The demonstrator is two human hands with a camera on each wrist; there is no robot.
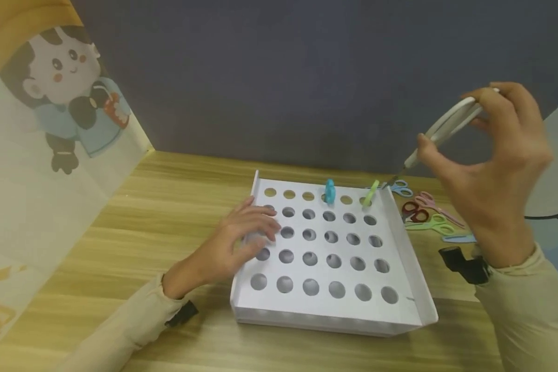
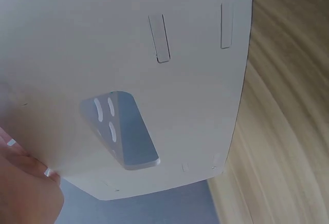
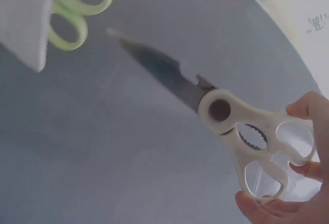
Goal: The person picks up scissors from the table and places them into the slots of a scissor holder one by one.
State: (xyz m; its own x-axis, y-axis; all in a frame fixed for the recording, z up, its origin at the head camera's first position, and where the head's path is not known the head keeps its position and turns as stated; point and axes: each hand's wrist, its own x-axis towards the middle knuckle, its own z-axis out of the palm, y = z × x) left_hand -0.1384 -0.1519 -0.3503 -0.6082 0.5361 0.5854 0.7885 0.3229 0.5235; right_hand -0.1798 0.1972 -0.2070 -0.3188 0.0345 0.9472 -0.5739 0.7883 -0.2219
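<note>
My right hand (image 1: 507, 147) holds white-handled kitchen scissors (image 3: 234, 108) by the loops, thumb below and fingers above. Their blades are together and point down toward the far right corner of a white rack (image 1: 325, 306) with rows of round holes. Over the rack's left side wall lies my left hand (image 1: 237, 237), fingers extended across its top. In the left wrist view that hand touches the side panel (image 2: 190, 90), which has a cutout. Blue scissors (image 1: 330, 192) and light green scissors (image 1: 371, 194) stand handles-up in the back row of holes.
Right of the rack, several scissors lie on the wooden table (image 1: 186, 206): light blue (image 1: 402, 190), dark red (image 1: 410, 208), pink (image 1: 440, 212), green (image 1: 428, 226) and another blue piece (image 1: 459, 239). A dark grey panel (image 1: 260, 93) rises behind. Cartoon-printed walls flank both sides.
</note>
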